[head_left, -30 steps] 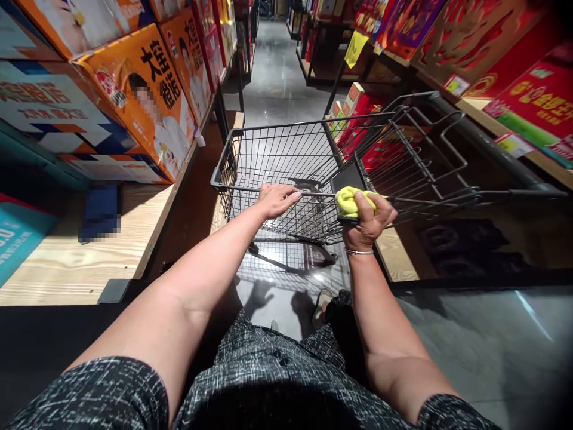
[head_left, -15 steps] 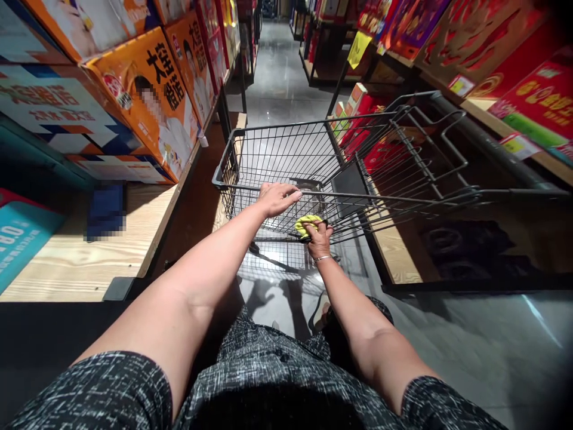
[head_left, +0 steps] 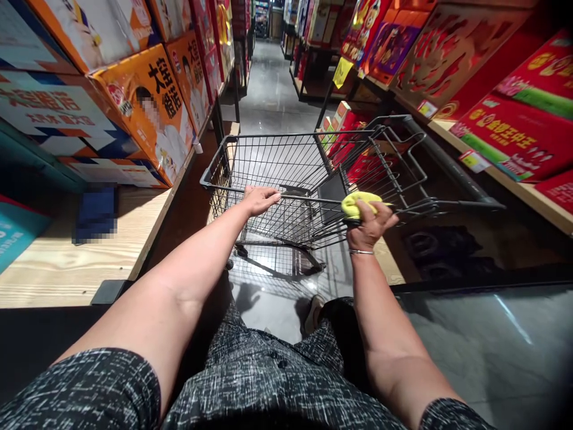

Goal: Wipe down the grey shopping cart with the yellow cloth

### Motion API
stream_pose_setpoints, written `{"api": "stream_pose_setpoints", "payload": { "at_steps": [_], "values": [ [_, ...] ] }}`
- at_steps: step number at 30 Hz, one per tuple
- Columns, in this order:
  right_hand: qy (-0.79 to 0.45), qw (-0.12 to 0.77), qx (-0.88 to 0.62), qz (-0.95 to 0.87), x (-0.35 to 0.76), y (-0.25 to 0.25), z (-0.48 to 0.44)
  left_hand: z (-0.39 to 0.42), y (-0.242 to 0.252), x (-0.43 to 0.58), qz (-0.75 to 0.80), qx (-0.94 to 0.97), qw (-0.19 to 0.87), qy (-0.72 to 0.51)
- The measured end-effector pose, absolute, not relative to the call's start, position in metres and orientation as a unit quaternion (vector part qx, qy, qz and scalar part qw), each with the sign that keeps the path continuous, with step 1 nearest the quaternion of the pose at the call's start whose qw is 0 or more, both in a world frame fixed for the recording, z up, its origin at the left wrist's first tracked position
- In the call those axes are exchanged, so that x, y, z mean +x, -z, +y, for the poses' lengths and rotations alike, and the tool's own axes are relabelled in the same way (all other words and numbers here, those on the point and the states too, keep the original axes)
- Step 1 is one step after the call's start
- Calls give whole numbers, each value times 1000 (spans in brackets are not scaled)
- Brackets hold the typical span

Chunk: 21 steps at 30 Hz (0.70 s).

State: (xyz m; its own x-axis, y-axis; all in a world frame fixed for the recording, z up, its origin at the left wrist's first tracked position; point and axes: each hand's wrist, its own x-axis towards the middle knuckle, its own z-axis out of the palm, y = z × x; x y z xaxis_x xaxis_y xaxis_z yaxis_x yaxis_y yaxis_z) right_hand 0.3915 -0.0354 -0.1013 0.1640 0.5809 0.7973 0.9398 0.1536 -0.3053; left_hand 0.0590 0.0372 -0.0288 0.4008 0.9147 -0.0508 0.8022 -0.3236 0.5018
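Note:
A black wire shopping cart [head_left: 277,161] stands in the aisle in front of me, its rear flap tilted up to the right. My left hand [head_left: 259,199] rests on the cart's near top rail with its fingers curled over the bar. My right hand [head_left: 369,226] is closed on a yellow cloth [head_left: 358,203], pressed against the rail at the cart's right rear corner. A thin bracelet sits on my right wrist.
Orange and blue boxed goods [head_left: 147,101] fill the wooden shelf on the left. Red gift boxes [head_left: 510,128] line the shelf on the right, with more red boxes [head_left: 353,143] low beyond the cart. The grey tiled aisle [head_left: 273,89] runs ahead. My foot [head_left: 313,313] shows below the cart.
My right hand with the yellow cloth went from the right corner down to the lower middle of the cart's back, then returned up to the right corner. The left hand stayed on the rail.

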Motion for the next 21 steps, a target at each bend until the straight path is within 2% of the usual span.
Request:
{"api": "stream_pose_setpoints", "payload": {
  "at_steps": [3,7,14,21],
  "values": [
    [141,410,-673,-599,364,134,-44,39,31,57,537,803,226,-123],
    [7,292,-679,-674,315,152,-55,42,34,58,529,810,222,-123],
    [116,285,-575,-758,283,75,-34,40,33,56,527,811,218,-131],
    [171,240,-615,-731,381,47,-45,47,38,47,523,807,228,-151]
  ]
}}
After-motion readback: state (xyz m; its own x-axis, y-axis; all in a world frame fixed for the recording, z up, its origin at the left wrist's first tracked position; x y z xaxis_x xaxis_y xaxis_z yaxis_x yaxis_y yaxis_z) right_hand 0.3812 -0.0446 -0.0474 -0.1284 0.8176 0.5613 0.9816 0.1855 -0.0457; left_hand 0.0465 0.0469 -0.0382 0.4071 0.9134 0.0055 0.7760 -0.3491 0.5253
